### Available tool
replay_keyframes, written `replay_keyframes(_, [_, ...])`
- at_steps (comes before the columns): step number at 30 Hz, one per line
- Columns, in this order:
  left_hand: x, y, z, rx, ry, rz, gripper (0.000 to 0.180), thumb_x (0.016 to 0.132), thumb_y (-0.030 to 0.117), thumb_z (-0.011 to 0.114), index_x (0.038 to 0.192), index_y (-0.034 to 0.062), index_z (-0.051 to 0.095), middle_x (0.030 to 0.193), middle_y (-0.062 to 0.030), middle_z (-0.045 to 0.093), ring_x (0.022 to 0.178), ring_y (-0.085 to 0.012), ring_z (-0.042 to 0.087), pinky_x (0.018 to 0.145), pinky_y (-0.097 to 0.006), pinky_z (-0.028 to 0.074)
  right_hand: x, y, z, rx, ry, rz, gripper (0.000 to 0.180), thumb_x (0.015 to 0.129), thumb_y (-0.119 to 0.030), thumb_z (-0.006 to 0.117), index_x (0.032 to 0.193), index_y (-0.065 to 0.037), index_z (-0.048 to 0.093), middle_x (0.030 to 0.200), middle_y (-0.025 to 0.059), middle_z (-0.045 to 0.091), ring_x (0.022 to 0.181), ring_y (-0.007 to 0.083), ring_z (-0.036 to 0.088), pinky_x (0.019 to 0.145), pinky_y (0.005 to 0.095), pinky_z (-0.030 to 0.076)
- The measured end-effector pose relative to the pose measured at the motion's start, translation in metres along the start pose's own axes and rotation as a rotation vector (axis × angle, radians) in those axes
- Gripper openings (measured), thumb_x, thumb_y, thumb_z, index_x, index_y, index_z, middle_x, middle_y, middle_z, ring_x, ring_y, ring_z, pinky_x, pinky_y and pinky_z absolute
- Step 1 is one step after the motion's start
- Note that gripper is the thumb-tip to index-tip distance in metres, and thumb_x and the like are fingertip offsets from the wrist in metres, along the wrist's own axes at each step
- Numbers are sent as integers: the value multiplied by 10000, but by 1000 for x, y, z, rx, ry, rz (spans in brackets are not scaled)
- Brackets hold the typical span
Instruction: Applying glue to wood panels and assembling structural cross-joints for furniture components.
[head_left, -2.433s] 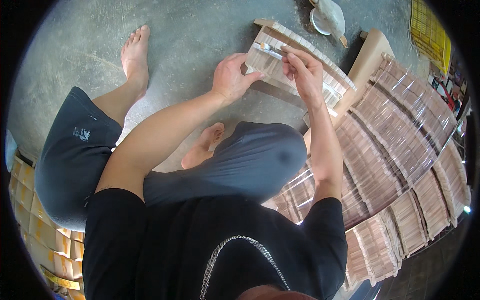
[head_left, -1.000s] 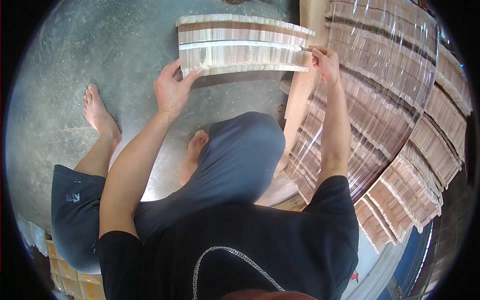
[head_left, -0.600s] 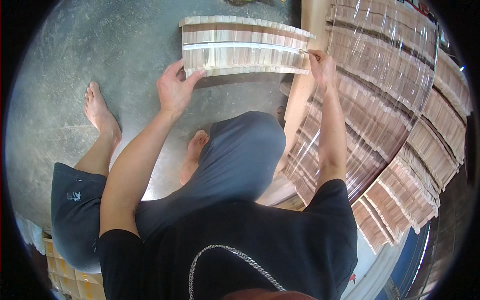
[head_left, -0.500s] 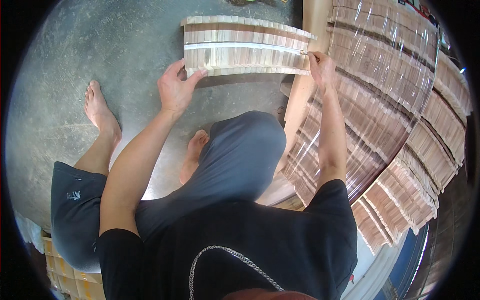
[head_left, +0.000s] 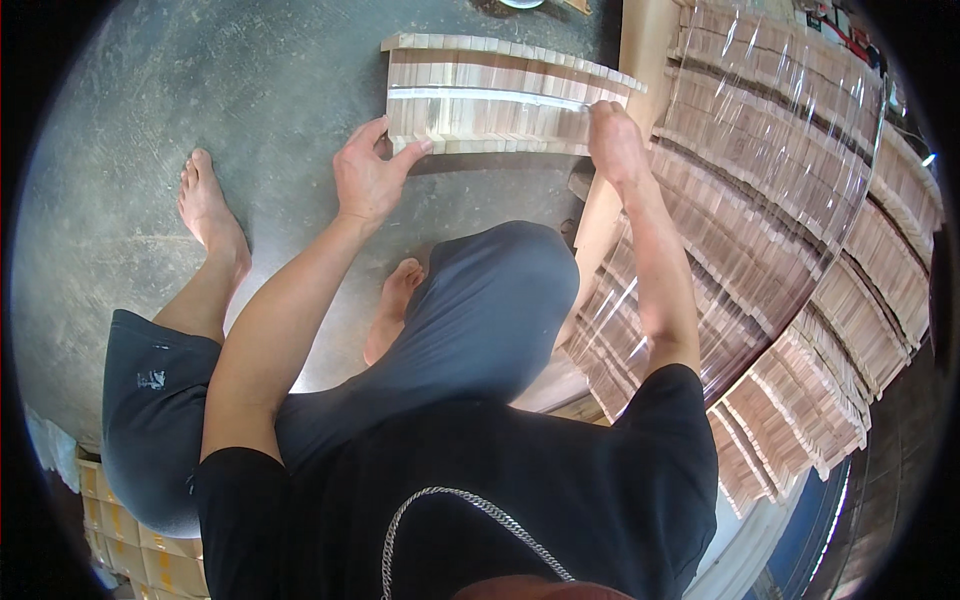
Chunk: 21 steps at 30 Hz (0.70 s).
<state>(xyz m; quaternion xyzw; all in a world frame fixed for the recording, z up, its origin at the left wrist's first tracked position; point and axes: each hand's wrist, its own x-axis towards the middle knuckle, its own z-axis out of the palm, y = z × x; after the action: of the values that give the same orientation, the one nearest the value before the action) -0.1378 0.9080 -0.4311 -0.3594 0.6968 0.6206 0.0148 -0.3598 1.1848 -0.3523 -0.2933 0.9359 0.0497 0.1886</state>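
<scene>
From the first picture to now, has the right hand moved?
Yes: rightward, toward the pale wooden beam. The right hand was around the middle of the slatted panel; now it is near the beam-side end.

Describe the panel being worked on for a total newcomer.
From the stacked slatted panels on the right, look to the upper middle. One curved panel has the left hand at its left end. Unlike its neighbours, it is off the stack, with a white stripe lengthwise.
</scene>
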Motion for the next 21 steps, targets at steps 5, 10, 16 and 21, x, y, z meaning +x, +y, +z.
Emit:
replay_keyframes(5, [1,-2,2,29,22,17,615,718,340,894,1180,-22,708,1119,-159,708,889,-246,674,819,-360,542,16,-69,-12,98,-38,-161,126,878,30,511,965,37,601,935,273,645,901,456,658,805,505,542])
replay_keyframes(10, [2,-5,3,15,23,26,632,709,335,897,1179,-39,700,1114,-167,708,888,-263,678,820,-370,545,35,-129,-25,211,-42,-282,121,872,11,548,954,49,629,899,259,670,873,445,673,791,479,550])
replay_keyframes(16, [1,4,-2,47,1,6,532,718,298,881,1135,6,724,1057,-157,707,852,-266,663,788,-370,536,42,-110,-82,913,-188,66,186,972,-100,645,1116,-31,740,752,40,662,642,100,530,574,291,444])
replay_keyframes(21, [0,2,-3,-18,19,43,490,721,279,876,1116,27,732,1024,-143,701,825,-258,646,772,-368,527,80,-61,-98,940,19,95,189,954,-98,658,1109,-36,747,761,45,692,629,126,585,584,286,470])
